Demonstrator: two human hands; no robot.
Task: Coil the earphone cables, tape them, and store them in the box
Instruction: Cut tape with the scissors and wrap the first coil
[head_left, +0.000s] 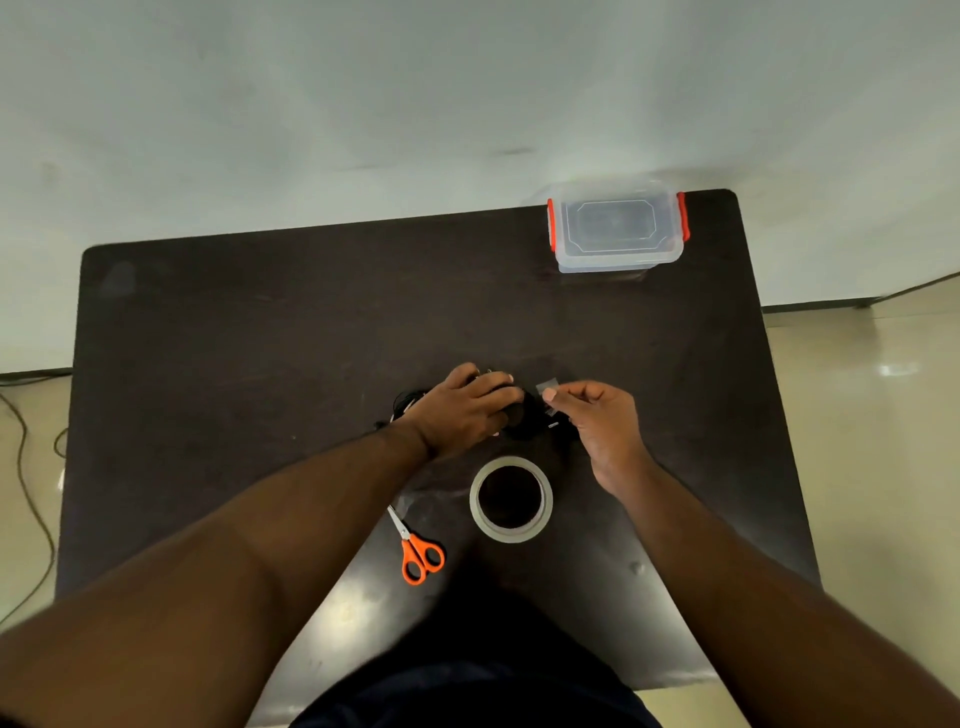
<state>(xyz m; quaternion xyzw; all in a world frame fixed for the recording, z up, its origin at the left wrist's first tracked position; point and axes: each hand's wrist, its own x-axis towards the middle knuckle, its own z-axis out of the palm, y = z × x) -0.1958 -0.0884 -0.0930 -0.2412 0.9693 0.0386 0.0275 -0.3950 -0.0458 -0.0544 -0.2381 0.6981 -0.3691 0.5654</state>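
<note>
– Where are the earphone cables (524, 415)?

– A black bundle at the middle of the dark table (260, 338), between the two hands. The left hand (462, 410) lies over its left part, fingers curled round the coil. More black cable (402, 405) shows just left of that hand.

– And the right hand (602, 421)?

– It pinches a small clear piece of tape (546, 388) between thumb and fingertip, just beside the bundle.

– The rest?

– The tape roll (511, 500) lies flat nearer the person, the orange-handled scissors (415, 548) to its left. The clear box (617, 228), lid on with orange latches, stands at the far right corner, well apart.
</note>
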